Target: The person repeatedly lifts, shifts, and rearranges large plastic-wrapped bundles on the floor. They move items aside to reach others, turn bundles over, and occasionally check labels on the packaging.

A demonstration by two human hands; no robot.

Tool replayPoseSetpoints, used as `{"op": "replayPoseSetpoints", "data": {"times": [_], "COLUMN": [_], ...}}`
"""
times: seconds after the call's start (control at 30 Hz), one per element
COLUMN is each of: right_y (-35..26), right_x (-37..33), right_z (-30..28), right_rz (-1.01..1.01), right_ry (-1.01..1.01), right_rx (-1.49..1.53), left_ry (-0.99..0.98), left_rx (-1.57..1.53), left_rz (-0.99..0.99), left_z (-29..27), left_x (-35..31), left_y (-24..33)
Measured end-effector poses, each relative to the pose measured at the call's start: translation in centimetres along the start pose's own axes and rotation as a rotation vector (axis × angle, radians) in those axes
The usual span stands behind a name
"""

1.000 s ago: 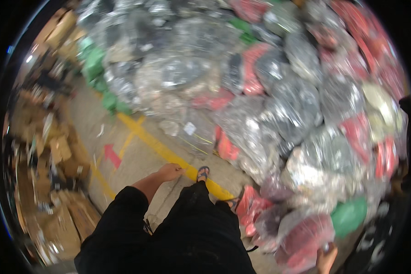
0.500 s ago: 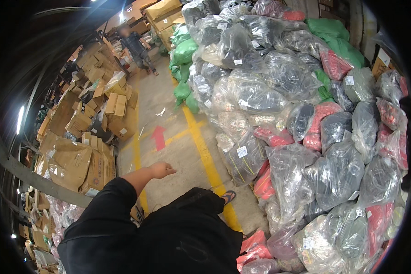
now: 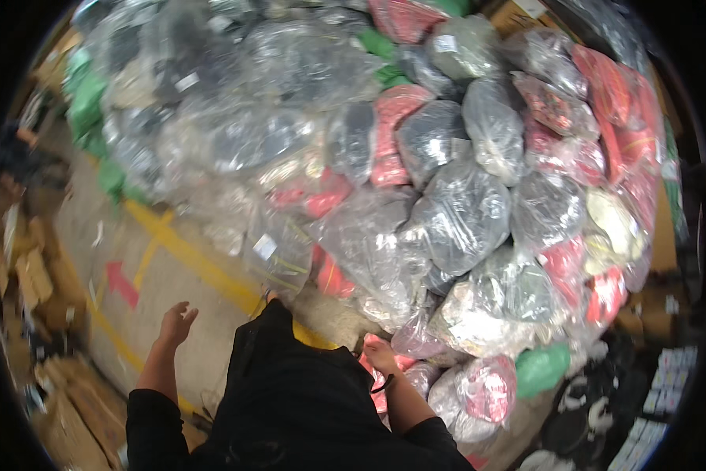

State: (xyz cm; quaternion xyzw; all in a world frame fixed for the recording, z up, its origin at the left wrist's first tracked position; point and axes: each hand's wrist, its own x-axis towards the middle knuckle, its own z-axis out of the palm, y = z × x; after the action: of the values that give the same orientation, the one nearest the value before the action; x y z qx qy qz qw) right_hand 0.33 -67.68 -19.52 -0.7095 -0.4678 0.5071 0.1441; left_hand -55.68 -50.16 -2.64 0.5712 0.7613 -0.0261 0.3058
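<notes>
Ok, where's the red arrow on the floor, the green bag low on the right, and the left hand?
Red arrow (image 3: 122, 285), head view: middle of its shape.
Green bag (image 3: 542, 370), head view: middle of its visible side.
Left hand (image 3: 176, 324), head view: middle of the hand.

Around the red arrow (image 3: 122, 285), we have free floor (image 3: 172, 279). Right of it, bags (image 3: 459, 212) block us — left, cardboard (image 3: 35, 275).

The grey floor (image 3: 160, 286) carries heaped plastic bags (image 3: 463, 216), cardboard (image 3: 86, 408), yellow lines (image 3: 200, 265) and a red arrow (image 3: 121, 286).
</notes>
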Motion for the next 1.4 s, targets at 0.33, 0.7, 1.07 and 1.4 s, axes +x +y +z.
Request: {"op": "replayPoseSetpoints", "data": {"times": [0.33,0.7,1.07,1.4], "right_y": [-29.0,-23.1,-25.1,-21.6], "right_x": [8.4,31.0,33.3,35.2], "right_z": [-13.5,-44.8,-49.1,-48.6], "right_rz": [0.020,0.149,0.375,0.364], "right_ry": [0.254,0.655,0.575,0.532], "right_rx": [-0.109,-0.764,-1.070,-0.994], "left_ry": [0.825,0.018,0.121,0.273], "left_rx": [0.263,0.277,0.266,0.508], "left_rz": [0.644,0.064,0.181,0.037], "left_z": [-12.9,-9.8,-8.8,-7.9], "left_x": [34.0,43.6,45.1,46.0], "left_y": [29.7,36.7,34.3,33.8]}}
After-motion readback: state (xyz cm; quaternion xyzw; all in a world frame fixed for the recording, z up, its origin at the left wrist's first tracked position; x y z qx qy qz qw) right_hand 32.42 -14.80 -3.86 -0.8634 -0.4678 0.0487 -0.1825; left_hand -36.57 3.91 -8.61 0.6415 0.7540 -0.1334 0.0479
